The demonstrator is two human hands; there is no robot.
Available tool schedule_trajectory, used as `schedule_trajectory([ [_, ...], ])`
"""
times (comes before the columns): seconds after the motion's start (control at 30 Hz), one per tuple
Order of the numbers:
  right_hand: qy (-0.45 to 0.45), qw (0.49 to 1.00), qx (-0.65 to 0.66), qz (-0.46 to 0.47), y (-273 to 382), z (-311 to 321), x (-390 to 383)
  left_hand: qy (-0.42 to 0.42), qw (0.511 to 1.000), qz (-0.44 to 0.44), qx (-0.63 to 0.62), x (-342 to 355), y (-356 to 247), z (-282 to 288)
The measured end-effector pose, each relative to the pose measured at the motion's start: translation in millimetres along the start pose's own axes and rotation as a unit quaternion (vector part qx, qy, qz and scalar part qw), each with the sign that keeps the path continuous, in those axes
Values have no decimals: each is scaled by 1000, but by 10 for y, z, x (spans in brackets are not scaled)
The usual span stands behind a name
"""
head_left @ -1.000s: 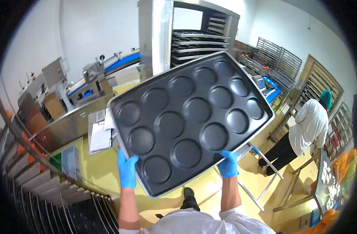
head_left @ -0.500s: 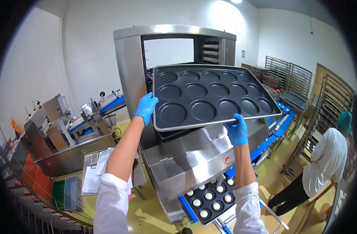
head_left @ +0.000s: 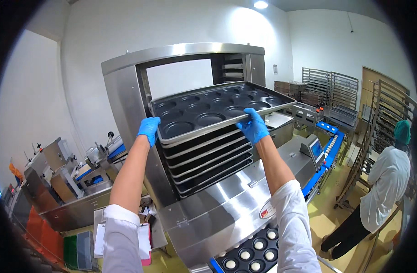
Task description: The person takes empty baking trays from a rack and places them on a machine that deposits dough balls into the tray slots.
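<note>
My left hand (head_left: 149,128) and my right hand (head_left: 254,125), both in blue gloves, grip the near corner and front edge of a dark baking tray with round wells (head_left: 208,103). It sits level at the top of a stack of similar trays (head_left: 204,164) inside the opening of a tall stainless machine (head_left: 117,100). Below is the machine's sloped steel cover (head_left: 208,209). Under that, a tray of white dough balls (head_left: 251,250) shows on a blue-edged conveyor.
A co-worker (head_left: 383,182) in white stands at the right beside a tall rack (head_left: 377,109). A blue conveyor (head_left: 329,159) carries dough pieces. Clipboards (head_left: 122,241) lie lower left, near steel machinery (head_left: 58,173). A person in orange (head_left: 16,172) shows at far left.
The tray I hold has moved from tilted in front of me to nearly flat over the stack in the machine. My arms now reach forward, and my view has lifted toward the machine.
</note>
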State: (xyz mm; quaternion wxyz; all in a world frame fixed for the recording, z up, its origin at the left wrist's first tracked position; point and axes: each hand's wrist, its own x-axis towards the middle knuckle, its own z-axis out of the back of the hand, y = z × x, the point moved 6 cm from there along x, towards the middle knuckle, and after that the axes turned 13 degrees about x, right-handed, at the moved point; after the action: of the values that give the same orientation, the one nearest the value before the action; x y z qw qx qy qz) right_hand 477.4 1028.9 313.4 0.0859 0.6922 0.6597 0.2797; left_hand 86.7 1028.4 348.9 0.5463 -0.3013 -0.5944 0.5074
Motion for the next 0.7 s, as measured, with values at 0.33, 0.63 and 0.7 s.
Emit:
schedule_trajectory([
  [0.33, -17, 999, 45, 7, -282, -309, 995, -141, 933, -273, 189, -168, -579, -261],
  [0.63, -62, 961, -244, 115, -604, -551, 1315, -176, 445, -514, 712, 114, -871, -708],
  [0.7, 32, 974, -214, 72, -984, -582, 676, -170, 459, -483, 726, 477, -746, -681],
])
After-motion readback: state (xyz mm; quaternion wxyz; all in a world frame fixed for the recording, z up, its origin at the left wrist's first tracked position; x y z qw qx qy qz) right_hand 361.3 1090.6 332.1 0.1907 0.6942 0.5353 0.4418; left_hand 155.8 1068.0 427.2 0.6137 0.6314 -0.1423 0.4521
